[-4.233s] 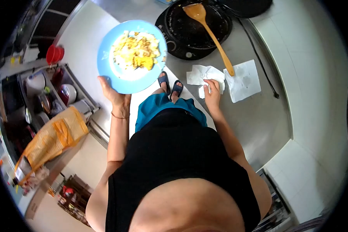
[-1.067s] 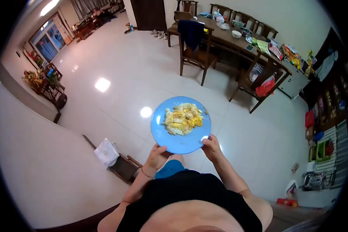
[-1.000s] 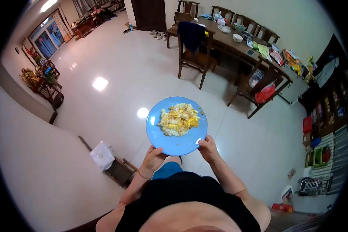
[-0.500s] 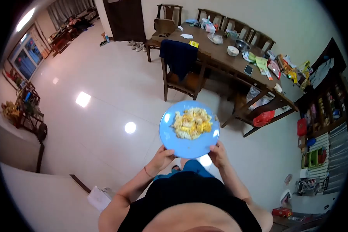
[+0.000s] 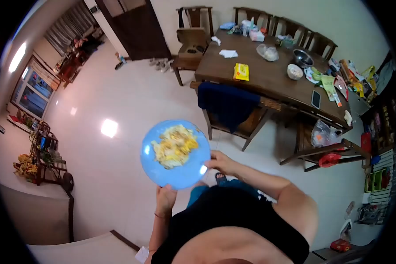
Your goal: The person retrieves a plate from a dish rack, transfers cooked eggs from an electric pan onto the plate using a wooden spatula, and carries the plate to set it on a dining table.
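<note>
A blue plate (image 5: 156, 174) is held out in front of my body, above the tiled floor. On it lies a heap of scrambled egg (image 5: 175, 146), yellow and white, perhaps mixed with something paler. My left hand (image 5: 166, 198) grips the near rim, thumb on top and fingers out of sight underneath. At the right side of the rim, my right hand (image 5: 221, 162) holds on the same way. Beyond the plate, to the right, stands a chair with a dark blue cloth (image 5: 229, 103) over its back.
A long wooden table (image 5: 270, 83) carries a yellow packet (image 5: 241, 71), a white bowl (image 5: 295, 71), a metal bowl (image 5: 302, 58), a phone (image 5: 316, 99) and food bags. A chair (image 5: 303, 141) with plastic bags stands at the right. Low partition (image 5: 39, 215) at left.
Both hands have carried the plate leftward across my body. My view has turned and come closer to the table, which now looks larger. The egg stays on the plate.
</note>
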Available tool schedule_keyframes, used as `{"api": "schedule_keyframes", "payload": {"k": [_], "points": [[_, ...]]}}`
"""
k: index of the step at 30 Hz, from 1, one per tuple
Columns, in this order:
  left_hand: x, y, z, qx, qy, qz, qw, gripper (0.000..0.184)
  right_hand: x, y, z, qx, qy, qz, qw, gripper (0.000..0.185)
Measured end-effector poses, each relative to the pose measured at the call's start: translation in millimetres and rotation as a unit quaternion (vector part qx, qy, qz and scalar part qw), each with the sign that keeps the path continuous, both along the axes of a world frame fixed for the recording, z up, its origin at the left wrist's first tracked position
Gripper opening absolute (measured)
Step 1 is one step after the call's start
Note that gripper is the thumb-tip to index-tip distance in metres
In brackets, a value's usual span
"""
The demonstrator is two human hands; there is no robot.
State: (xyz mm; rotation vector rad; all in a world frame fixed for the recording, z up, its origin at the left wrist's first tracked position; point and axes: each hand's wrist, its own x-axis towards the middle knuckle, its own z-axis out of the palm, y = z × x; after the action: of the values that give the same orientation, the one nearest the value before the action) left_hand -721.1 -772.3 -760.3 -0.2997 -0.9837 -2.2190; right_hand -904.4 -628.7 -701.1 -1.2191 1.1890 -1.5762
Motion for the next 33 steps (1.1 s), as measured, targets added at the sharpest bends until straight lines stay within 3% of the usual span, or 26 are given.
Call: {"api": "schedule_keyframes", "payload": {"k": [4, 9, 14, 21, 23, 25, 29, 33], "points": [[-8.1, -39.3, 14.1, 0.034, -0.023, 0.094, 0.995, 0.066, -10.1, -81.0, 22.9, 0.013, -0.059, 0.077, 0.995, 0.048], [-59.4, -107.9, 25.4, 0.057, -0.086, 0.096, 0.99, 0.07, -50.3, -149.0, 36.3, 0.032, -0.047, 0.029, 0.998, 0.05], [-127.7, -235.0, 56.2, 0.019, -0.123, -0.038, 0.991, 0.07, -106.6, -232.0, 43.6, 0.028, -0.126, -0.101, 0.986, 0.034], [-245.8, -368.4, 122.1, -0.048, -0.196, -0.196, 0.96, 0.064, -158.4, -302.4, 81.1, 0.006, -0.168, -0.292, 0.942, 0.042], [-274.8, -383.8, 139.2, -0.07, -0.206, -0.261, 0.941, 0.061, -163.9, -304.4, 90.5, -0.072, -0.251, -0.286, 0.922, 0.041], [-309.2, -394.5, 140.8, -0.075, -0.21, -0.294, 0.929, 0.057, -184.3, -307.2, 91.6, -0.091, -0.241, -0.304, 0.917, 0.042], [-360.6, -391.6, 132.2, -0.049, -0.193, -0.364, 0.91, 0.042, -213.8, -297.1, 92.6, -0.03, -0.255, -0.35, 0.901, 0.043], [-395.5, -377.4, 136.9, -0.055, -0.236, -0.385, 0.89, 0.055, -254.6, -282.6, 85.8, -0.036, -0.217, -0.308, 0.926, 0.041]]}}
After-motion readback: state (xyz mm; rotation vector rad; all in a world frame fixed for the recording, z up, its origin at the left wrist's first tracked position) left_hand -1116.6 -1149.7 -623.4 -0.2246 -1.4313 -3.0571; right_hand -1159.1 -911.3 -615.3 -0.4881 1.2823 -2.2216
